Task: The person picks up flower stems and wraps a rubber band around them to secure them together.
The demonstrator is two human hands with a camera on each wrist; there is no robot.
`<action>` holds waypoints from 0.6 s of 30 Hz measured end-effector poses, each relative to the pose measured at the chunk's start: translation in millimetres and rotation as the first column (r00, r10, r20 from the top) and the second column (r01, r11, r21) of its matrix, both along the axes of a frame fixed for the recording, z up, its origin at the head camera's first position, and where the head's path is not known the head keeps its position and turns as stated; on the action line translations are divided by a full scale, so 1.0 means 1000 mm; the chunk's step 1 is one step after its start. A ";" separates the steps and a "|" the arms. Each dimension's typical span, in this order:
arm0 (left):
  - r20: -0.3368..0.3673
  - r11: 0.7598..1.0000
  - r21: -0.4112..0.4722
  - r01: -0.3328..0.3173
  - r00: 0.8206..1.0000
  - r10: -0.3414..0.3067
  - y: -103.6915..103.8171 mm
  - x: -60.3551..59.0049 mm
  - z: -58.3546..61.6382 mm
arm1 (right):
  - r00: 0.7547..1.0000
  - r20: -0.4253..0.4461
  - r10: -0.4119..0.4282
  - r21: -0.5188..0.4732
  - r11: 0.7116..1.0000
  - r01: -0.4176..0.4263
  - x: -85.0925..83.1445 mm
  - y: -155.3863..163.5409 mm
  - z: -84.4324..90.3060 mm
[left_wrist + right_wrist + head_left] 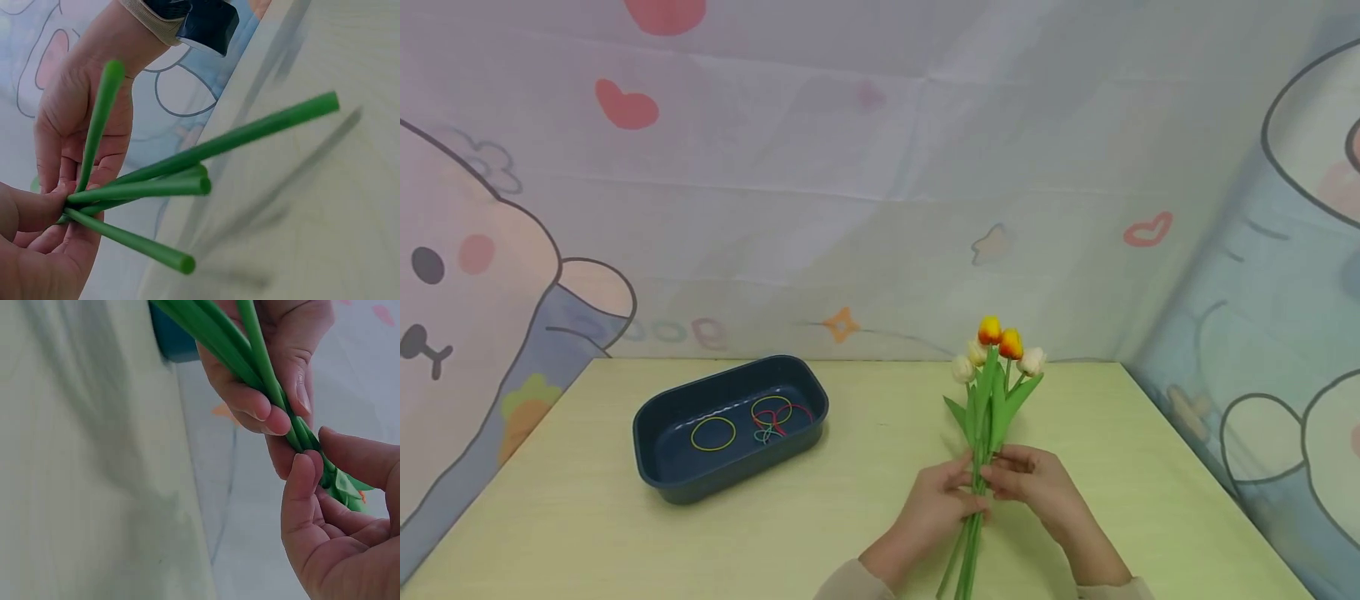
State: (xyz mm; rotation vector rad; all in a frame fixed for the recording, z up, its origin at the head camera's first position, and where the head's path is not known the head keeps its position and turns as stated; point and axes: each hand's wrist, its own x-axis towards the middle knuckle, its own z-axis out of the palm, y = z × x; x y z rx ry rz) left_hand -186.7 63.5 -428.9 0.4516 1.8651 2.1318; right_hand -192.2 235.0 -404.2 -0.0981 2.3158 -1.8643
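A: Where the fingers (300,481) meet, both hands pinch one bundle: left hand (934,506) curled round the stems (972,533), right hand (1033,483) closed on them just beyond.

B: Position of the tulips (997,354)?

A: Right of centre, blooms far, stem ends near and splayed above the table (587,517).

B: Step, by your reading?

A: Gathering stems, likely for binding. Bands (713,433) lie in the tray (655,417), well left. Next move probably needs one hand gripping alone while the other reaches left.
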 end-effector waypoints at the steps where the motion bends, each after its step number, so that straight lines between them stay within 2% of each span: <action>1: 0.001 1.000 0.008 -0.002 1.000 0.002 -0.002 0.000 0.002 | 1.000 -0.009 0.006 -0.002 1.000 -0.006 0.000 -0.002 0.002; 10: -0.015 0.994 0.106 0.008 1.000 -0.007 -0.023 0.002 0.009 | 0.999 -0.024 0.043 -0.017 0.999 -0.043 0.001 -0.015 0.021; 15: -0.015 0.989 0.147 0.025 1.000 -0.023 -0.034 0.005 0.011 | 0.988 -0.013 0.155 -0.080 0.985 -0.155 -0.001 -0.022 0.025; 18: -0.015 0.986 0.159 0.044 0.999 -0.042 -0.040 0.008 0.013 | 0.976 -0.005 0.217 -0.076 0.973 -0.217 -0.002 -0.026 0.025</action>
